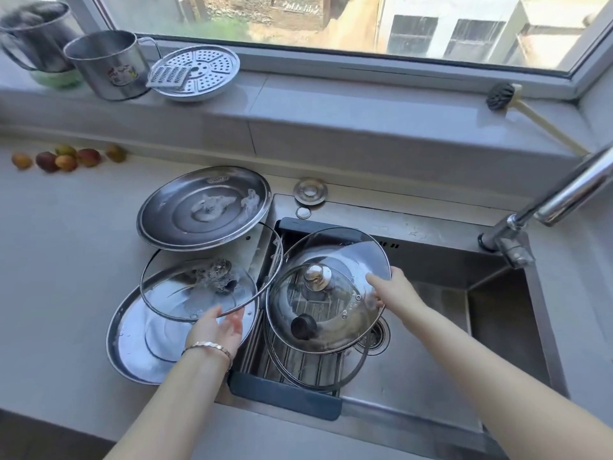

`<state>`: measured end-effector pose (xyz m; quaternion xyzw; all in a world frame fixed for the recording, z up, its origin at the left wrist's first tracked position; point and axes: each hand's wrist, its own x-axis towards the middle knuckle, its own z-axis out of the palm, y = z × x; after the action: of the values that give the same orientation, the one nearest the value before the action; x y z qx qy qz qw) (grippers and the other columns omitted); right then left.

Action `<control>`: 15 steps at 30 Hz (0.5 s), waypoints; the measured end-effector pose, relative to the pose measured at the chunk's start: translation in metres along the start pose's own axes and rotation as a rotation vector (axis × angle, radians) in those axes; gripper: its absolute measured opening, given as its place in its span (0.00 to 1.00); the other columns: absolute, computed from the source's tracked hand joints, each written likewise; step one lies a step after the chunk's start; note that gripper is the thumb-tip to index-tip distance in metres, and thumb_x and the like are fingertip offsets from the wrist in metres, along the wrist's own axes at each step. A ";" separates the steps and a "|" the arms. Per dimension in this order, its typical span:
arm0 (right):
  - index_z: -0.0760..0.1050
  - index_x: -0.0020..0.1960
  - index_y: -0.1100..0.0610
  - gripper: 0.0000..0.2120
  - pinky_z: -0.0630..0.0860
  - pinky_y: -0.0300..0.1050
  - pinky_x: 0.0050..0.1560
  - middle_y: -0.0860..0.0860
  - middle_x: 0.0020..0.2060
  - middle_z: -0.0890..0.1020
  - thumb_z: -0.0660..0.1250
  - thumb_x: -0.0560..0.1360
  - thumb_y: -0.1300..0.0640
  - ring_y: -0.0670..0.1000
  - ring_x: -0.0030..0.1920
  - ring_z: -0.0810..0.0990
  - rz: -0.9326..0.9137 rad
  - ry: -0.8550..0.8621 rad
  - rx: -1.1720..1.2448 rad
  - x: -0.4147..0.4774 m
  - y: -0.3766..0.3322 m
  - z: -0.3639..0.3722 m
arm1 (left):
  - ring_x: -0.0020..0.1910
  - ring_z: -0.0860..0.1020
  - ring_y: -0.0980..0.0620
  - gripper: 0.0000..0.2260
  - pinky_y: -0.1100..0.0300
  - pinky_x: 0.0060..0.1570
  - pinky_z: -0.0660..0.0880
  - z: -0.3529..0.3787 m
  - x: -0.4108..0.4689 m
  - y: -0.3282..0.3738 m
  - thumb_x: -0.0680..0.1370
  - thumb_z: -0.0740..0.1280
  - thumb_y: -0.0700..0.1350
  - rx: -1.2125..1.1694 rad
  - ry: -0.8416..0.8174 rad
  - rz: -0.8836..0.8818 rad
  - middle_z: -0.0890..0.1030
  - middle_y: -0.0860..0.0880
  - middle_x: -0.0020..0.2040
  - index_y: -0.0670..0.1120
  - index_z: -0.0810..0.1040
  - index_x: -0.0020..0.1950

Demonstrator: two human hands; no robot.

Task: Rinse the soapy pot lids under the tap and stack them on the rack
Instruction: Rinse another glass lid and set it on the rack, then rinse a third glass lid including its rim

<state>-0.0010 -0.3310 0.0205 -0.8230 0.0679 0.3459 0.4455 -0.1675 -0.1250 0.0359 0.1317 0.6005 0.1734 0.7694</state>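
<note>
Arms outstretched; left hand (215, 330) pinches the soapy lid (185, 293) at its near rim, right hand (394, 288) grips the large glass lid (331, 247).

Home kitchen: stainless sink (497, 310) with tap (564, 194) sunk into pale counter (66, 260) beneath window (331, 21); steel mug (106, 64), steamer plate (199, 71) on sill (331, 104); fruit (66, 159) along counter's back edge.

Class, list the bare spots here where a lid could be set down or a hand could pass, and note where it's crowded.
Free: the sink floor right of the rack; the counter left of the soapy lids; the sill between steamer plate and brush. Crowded: the rack, and the sink's left edge.
</note>
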 end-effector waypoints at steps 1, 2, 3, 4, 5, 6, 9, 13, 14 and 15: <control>0.62 0.68 0.59 0.25 0.72 0.46 0.49 0.53 0.49 0.78 0.62 0.74 0.53 0.53 0.47 0.78 -0.015 0.020 -0.042 -0.003 0.001 -0.003 | 0.64 0.73 0.45 0.05 0.71 0.15 0.64 -0.001 0.007 0.001 0.81 0.54 0.38 0.020 0.000 0.003 0.70 0.39 0.64 0.40 0.68 0.50; 0.58 0.71 0.60 0.28 0.70 0.46 0.55 0.54 0.56 0.77 0.62 0.75 0.54 0.54 0.54 0.76 -0.029 0.042 -0.063 -0.004 0.004 -0.006 | 0.62 0.75 0.45 0.08 0.70 0.14 0.61 -0.003 0.015 0.002 0.81 0.53 0.37 0.054 0.004 0.023 0.68 0.39 0.68 0.40 0.68 0.57; 0.55 0.74 0.60 0.30 0.69 0.45 0.58 0.54 0.59 0.75 0.62 0.75 0.54 0.54 0.58 0.75 -0.048 0.053 -0.068 -0.006 0.005 -0.008 | 0.56 0.78 0.46 0.12 0.70 0.13 0.59 -0.005 0.022 0.003 0.80 0.52 0.35 0.080 0.015 0.046 0.67 0.40 0.69 0.41 0.66 0.62; 0.53 0.74 0.60 0.31 0.68 0.44 0.58 0.54 0.58 0.75 0.61 0.76 0.55 0.54 0.58 0.74 -0.063 0.058 -0.062 -0.007 0.007 -0.009 | 0.49 0.79 0.48 0.14 0.70 0.13 0.58 -0.007 0.027 0.004 0.78 0.52 0.34 0.090 0.028 0.082 0.69 0.41 0.68 0.41 0.65 0.63; 0.53 0.74 0.60 0.30 0.67 0.42 0.55 0.52 0.55 0.75 0.61 0.76 0.55 0.52 0.55 0.73 -0.081 0.060 -0.065 -0.009 0.007 -0.010 | 0.43 0.79 0.49 0.16 0.71 0.12 0.57 -0.009 0.029 0.006 0.77 0.51 0.33 0.095 0.026 0.106 0.72 0.42 0.66 0.41 0.65 0.63; 0.55 0.74 0.60 0.29 0.66 0.41 0.53 0.51 0.51 0.74 0.61 0.76 0.56 0.51 0.53 0.72 -0.091 0.067 -0.072 -0.009 0.008 -0.009 | 0.40 0.78 0.50 0.15 0.71 0.12 0.57 -0.011 0.029 0.006 0.76 0.51 0.33 0.097 0.020 0.117 0.74 0.43 0.64 0.41 0.66 0.61; 0.61 0.71 0.60 0.25 0.67 0.42 0.51 0.53 0.53 0.76 0.61 0.75 0.57 0.54 0.55 0.74 -0.124 0.112 -0.111 -0.012 0.009 -0.007 | 0.28 0.81 0.53 0.12 0.70 0.12 0.56 -0.022 0.017 0.003 0.76 0.50 0.32 0.126 0.029 0.137 0.75 0.42 0.58 0.42 0.65 0.56; 0.69 0.66 0.59 0.25 0.64 0.46 0.60 0.61 0.60 0.73 0.60 0.70 0.53 0.59 0.63 0.67 -0.165 0.210 -0.171 -0.017 0.008 -0.002 | 0.32 0.81 0.51 0.23 0.72 0.12 0.55 -0.044 -0.012 -0.006 0.77 0.48 0.32 0.200 0.035 0.152 0.74 0.38 0.61 0.43 0.58 0.72; 0.69 0.66 0.60 0.24 0.60 0.44 0.61 0.60 0.61 0.71 0.59 0.71 0.54 0.59 0.64 0.64 -0.193 0.241 -0.185 -0.020 0.006 0.000 | 0.33 0.80 0.50 0.23 0.72 0.12 0.55 -0.049 -0.020 -0.008 0.78 0.48 0.32 0.224 0.036 0.158 0.75 0.36 0.60 0.44 0.59 0.72; 0.68 0.66 0.60 0.22 0.58 0.42 0.62 0.60 0.62 0.69 0.59 0.73 0.57 0.57 0.65 0.62 -0.230 0.266 -0.190 -0.023 0.003 0.001 | 0.32 0.80 0.51 0.21 0.72 0.12 0.54 -0.054 -0.027 -0.010 0.78 0.48 0.32 0.247 0.035 0.169 0.75 0.35 0.58 0.44 0.61 0.69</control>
<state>-0.0204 -0.3367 0.0328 -0.9021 -0.0012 0.1859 0.3894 -0.2246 -0.1459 0.0424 0.2721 0.6175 0.1645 0.7195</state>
